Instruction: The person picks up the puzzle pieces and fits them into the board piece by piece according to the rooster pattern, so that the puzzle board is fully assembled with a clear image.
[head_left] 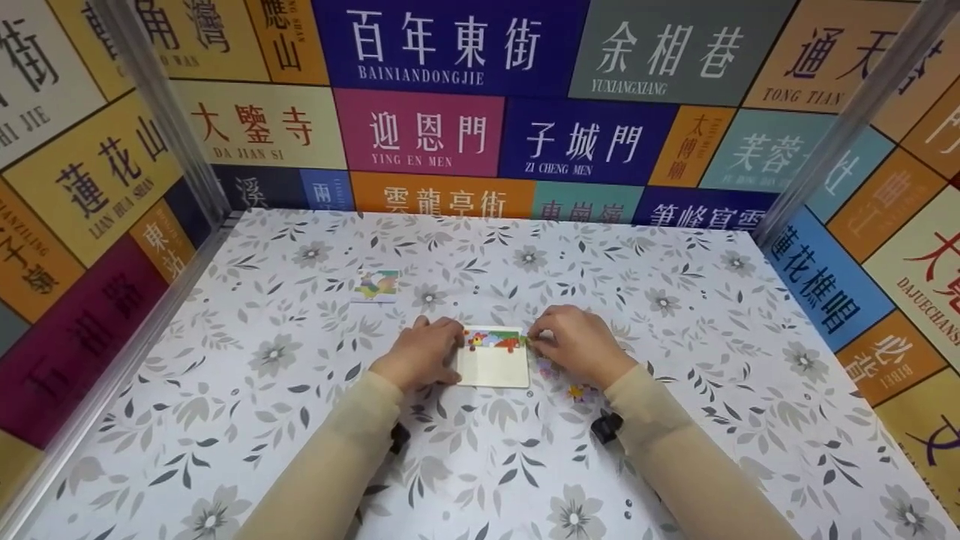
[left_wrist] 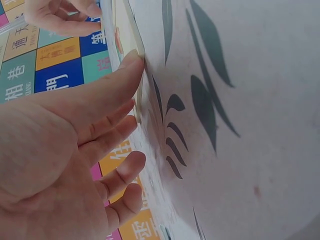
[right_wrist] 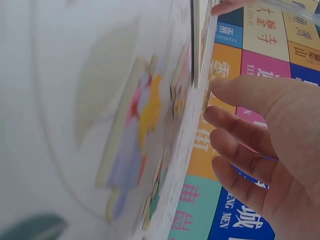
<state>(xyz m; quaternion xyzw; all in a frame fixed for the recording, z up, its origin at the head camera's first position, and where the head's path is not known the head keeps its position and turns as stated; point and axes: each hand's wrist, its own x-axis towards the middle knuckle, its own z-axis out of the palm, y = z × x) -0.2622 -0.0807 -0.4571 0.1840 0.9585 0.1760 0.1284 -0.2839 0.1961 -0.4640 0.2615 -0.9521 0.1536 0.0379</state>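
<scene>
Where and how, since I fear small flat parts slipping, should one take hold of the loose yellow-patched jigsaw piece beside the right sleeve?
Probably by opposite edges of that jigsaw piece, from above, starting on the near side. It lies flat, so its face offers little to pinch, but its pale edge shows there above the floral tabletop; other pieces lie beyond it.

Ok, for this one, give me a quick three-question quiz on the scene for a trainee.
1. Which hand holds the tray at its left edge?
2. True or false: the picture card touches the tray.
3. In the head view, the loose pieces lie:
A) left of the tray
B) right of the tray
C) on the picture card

Key:
1. The left hand.
2. False; they are apart.
3. B.
</scene>
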